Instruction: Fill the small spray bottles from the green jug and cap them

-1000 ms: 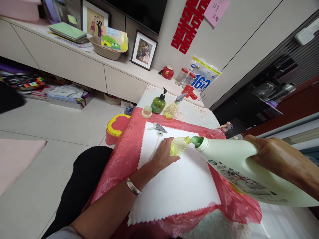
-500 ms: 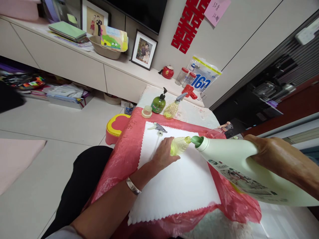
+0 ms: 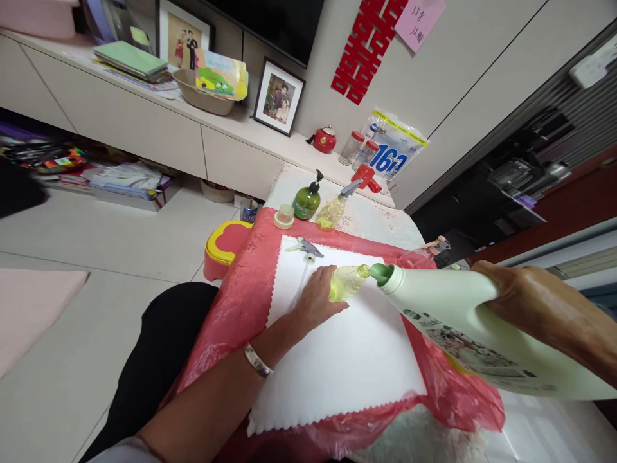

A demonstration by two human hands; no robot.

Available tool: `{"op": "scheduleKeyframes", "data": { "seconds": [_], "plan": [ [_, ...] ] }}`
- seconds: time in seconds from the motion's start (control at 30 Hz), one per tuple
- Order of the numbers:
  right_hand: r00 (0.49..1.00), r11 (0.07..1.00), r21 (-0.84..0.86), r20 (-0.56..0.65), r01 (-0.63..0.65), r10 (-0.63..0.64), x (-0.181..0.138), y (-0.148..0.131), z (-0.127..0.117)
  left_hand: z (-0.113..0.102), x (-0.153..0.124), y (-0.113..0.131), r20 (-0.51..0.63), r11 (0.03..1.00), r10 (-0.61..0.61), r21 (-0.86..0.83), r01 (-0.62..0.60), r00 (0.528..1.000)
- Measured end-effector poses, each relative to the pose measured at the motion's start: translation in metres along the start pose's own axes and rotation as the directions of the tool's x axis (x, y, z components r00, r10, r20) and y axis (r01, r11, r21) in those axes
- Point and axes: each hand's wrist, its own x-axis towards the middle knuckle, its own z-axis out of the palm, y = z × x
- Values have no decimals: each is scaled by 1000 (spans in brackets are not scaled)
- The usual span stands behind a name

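My right hand (image 3: pixel 540 308) grips a large pale green jug (image 3: pixel 463 334), tilted so its open green spout (image 3: pixel 380 272) meets the mouth of a small clear bottle (image 3: pixel 345 283) with yellowish liquid. My left hand (image 3: pixel 315 301) is wrapped round that small bottle and steadies it on a white cloth (image 3: pixel 337 360). The cloth lies over a red plastic sheet (image 3: pixel 231 315) on the table. A grey spray head with its tube (image 3: pixel 304 248) lies loose on the cloth's far left corner.
At the table's far end stand a dark green pump bottle (image 3: pixel 306 199), a yellow spray bottle (image 3: pixel 332 211) and a round cap (image 3: pixel 284 217). A red and yellow stool (image 3: pixel 222 247) sits on the floor to the left. Beyond is a low cabinet with photo frames, jars and a bag.
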Motion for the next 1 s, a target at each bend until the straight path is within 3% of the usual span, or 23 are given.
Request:
{"op": "scheduleKeyframes", "data": {
  "seconds": [0.57,1.0],
  "plan": [
    [1000,1000,9,-1,-8,8,-1,-2,-1,-1,0,3,12,1000,-14,-12,14,1000],
    [1000,996,-86,19,-17,18,7,8,8,1,0,-2,7,1000,-3,-12,3,1000]
  ]
}}
